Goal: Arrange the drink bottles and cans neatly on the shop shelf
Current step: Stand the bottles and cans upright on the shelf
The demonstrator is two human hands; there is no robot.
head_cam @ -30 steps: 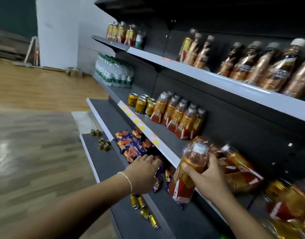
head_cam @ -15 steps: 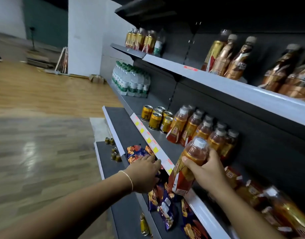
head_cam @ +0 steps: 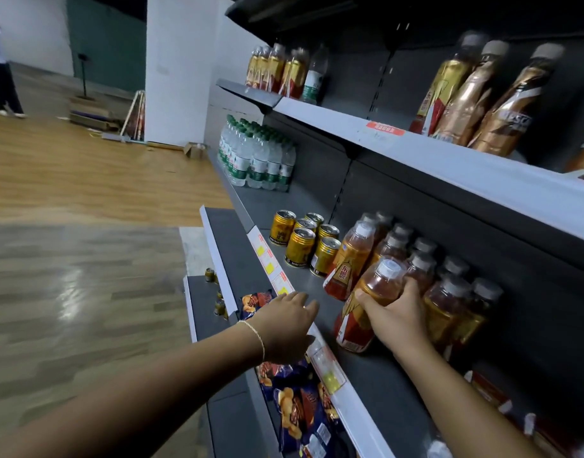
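Placement looks like the step in hand: the right hand [head_cam: 394, 312] is clamped round the shoulder of an orange bottle [head_cam: 355, 325], thumb in front and fingers behind, just below the white cap. The bottle leans left at the front of the middle shelf [head_cam: 383, 385], right beside the block of matching bottles [head_cam: 449, 292]; whether its base touches the shelf cannot be told. To do it well, I judge the base should go down first, then the bottle be brought upright and eased against its neighbours, label outward, in line with the front bottle [head_cam: 348, 262] next to the gold cans [head_cam: 300, 246]. The left hand [head_cam: 284, 325] holds nothing, its fingers loosely spread above the price strip [head_cam: 274, 272] and snack packets [head_cam: 297, 408]; it could steady the row. The front bottle's label shows the characters 东鹏. A bronze bottle [head_cam: 505, 110] on the upper shelf carries pale lettering too blurred to read, and the price tags are unreadable.
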